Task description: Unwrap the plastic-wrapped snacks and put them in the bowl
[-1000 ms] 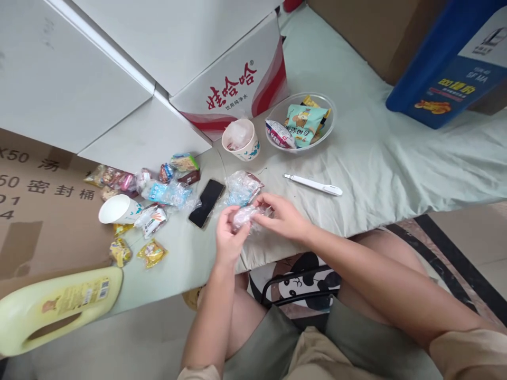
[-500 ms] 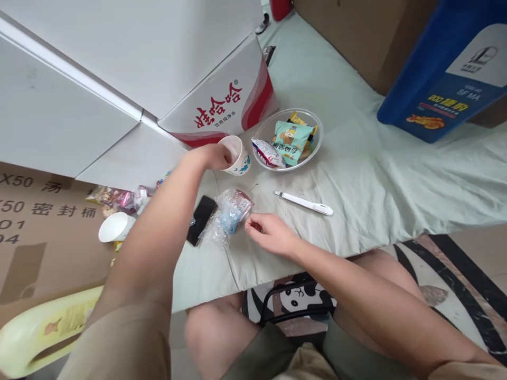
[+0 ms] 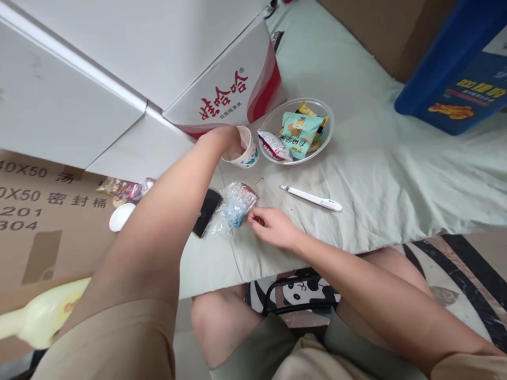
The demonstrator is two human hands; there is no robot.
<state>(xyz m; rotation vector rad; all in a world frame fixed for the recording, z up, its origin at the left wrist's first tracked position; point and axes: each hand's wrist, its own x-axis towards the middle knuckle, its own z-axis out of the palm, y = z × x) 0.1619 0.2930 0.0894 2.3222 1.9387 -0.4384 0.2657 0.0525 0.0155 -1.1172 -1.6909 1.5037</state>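
Note:
My left hand (image 3: 227, 141) reaches into a white paper cup (image 3: 251, 155) with a blue pattern; the cup's wall hides its fingers. Lower down, my right hand (image 3: 273, 226) rests on the pale green cloth with its fingers curled in; whether anything lies inside them is hidden. Right beside its fingertips is a heap of crumpled clear and blue plastic wrappers (image 3: 234, 207), and the two may touch. A dark phone (image 3: 208, 211) lies partly under the wrappers. To the right of the cup stands a clear plastic bowl (image 3: 331, 132) holding several snack packets (image 3: 301, 133).
A white utility knife (image 3: 311, 198) lies below the bowl. Behind the cup is a white and red carton (image 3: 225, 100). A blue jug (image 3: 447, 84) stands at the right. Leftward are a cardboard box (image 3: 75, 216), another white cup (image 3: 121, 217), colourful packets (image 3: 125, 189) and a yellow bottle (image 3: 53, 311).
My left hand has gone deeper into the paper cup. My right hand stays curled by the wrappers. The whole view has shifted slightly.

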